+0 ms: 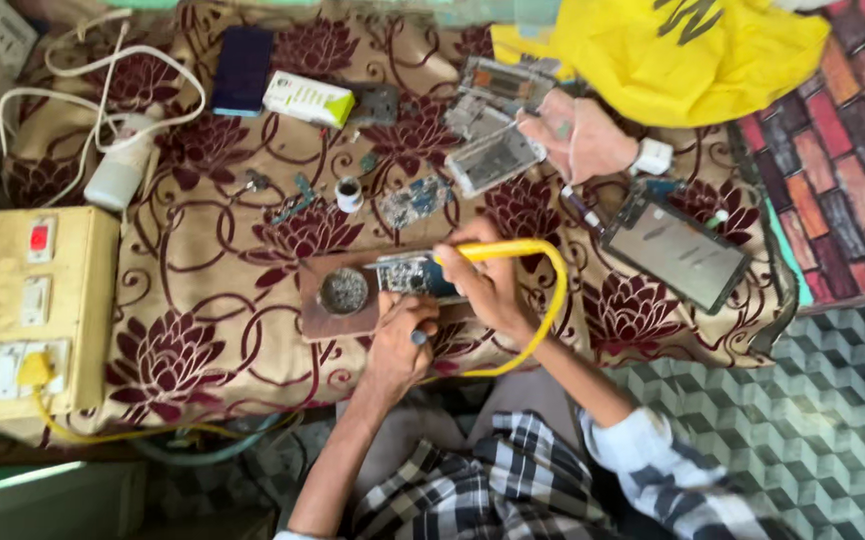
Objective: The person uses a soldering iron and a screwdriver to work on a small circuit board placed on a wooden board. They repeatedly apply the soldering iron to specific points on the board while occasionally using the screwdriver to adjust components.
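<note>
The right hand (pixel 488 285) is clenched around the yellow soldering iron (pixel 513 250), its tip lying on a small circuit board (pixel 408 275) at the centre of the view. The iron's yellow cord (pixel 551 310) loops away toward four o'clock. The left hand (pixel 401 340) sits just below the board at six o'clock, fingers curled with the tips pressed at the board's edge; whether they pinch something thin I cannot tell. The board rests on a brown wooden block (pixel 325 318), beside a round tin (pixel 345 290) at nine o'clock. A phone with a dark screen (pixel 675 253) lies at three o'clock, a switchboard (pixel 23 310) far out at nine, all on a floral cloth (pixel 203 300).
</note>
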